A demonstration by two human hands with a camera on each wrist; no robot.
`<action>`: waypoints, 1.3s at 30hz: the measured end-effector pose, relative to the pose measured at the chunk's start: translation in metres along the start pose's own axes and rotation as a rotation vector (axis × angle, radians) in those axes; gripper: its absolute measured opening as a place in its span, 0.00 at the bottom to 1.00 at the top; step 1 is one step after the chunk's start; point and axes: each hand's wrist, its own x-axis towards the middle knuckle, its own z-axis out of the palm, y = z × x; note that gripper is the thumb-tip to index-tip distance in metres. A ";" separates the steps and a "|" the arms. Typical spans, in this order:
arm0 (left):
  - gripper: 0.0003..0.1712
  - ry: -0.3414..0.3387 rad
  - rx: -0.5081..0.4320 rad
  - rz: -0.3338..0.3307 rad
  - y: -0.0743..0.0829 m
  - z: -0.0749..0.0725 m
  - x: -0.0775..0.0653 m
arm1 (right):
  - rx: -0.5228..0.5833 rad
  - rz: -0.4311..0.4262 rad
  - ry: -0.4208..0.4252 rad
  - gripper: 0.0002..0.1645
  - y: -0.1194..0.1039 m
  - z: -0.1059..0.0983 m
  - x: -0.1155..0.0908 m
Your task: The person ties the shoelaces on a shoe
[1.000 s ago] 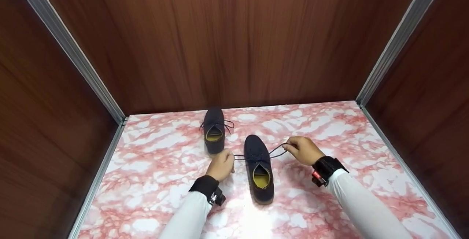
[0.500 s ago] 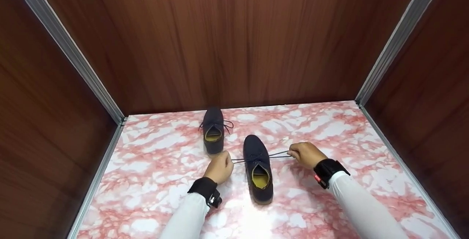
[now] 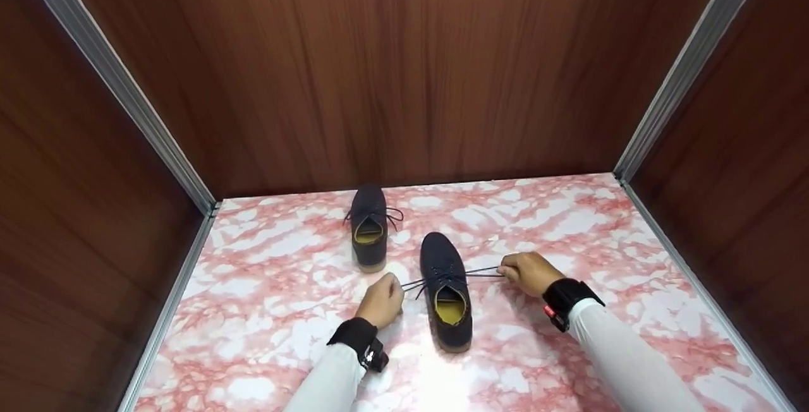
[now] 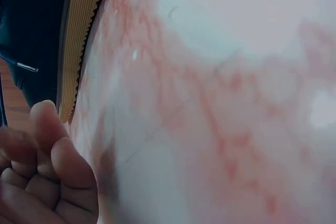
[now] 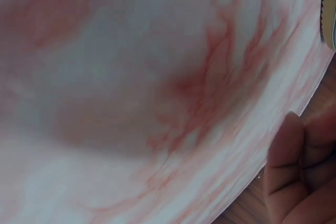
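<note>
A dark navy lace-up shoe (image 3: 442,251) with a yellow insole lies toe-forward between my hands in the head view. My left hand (image 3: 381,301), left of it, pinches the shoelace (image 3: 413,285), and a short loose end hangs beside the shoe. On the other side, my right hand (image 3: 529,273) grips two strands of shoelace (image 3: 483,272) stretched straight from the shoe. In the left wrist view the fingers of my left hand (image 4: 52,171) are curled near the tan ridged sole (image 4: 81,35), and a lace tip (image 4: 27,67) shows. My right hand (image 5: 299,177) shows partly in the right wrist view.
A matching shoe (image 3: 369,203), its laces tied in a bow, stands farther back to the left, close to the back panel (image 3: 404,71). Brown wood-look panels enclose the red-and-white marbled surface (image 3: 253,311) at the back and both sides.
My right hand has moved slightly outward and down, and its lace loop has gone from slack to taut. The left hand has lowered a little; a loose lace end now shows left of the shoe.
</note>
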 end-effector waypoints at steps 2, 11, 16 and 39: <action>0.10 -0.031 -0.074 -0.058 -0.001 0.002 -0.001 | 0.028 0.025 0.001 0.13 -0.003 0.001 -0.001; 0.14 -0.020 -0.315 -0.182 -0.008 0.005 -0.003 | 0.125 0.199 -0.020 0.12 -0.014 0.000 -0.002; 0.17 -0.024 -0.347 -0.190 -0.011 0.007 -0.008 | 0.243 0.235 -0.032 0.10 -0.023 0.000 -0.008; 0.20 -0.188 -0.334 -0.078 0.004 0.022 -0.029 | 0.715 0.249 -0.155 0.21 -0.067 0.038 -0.040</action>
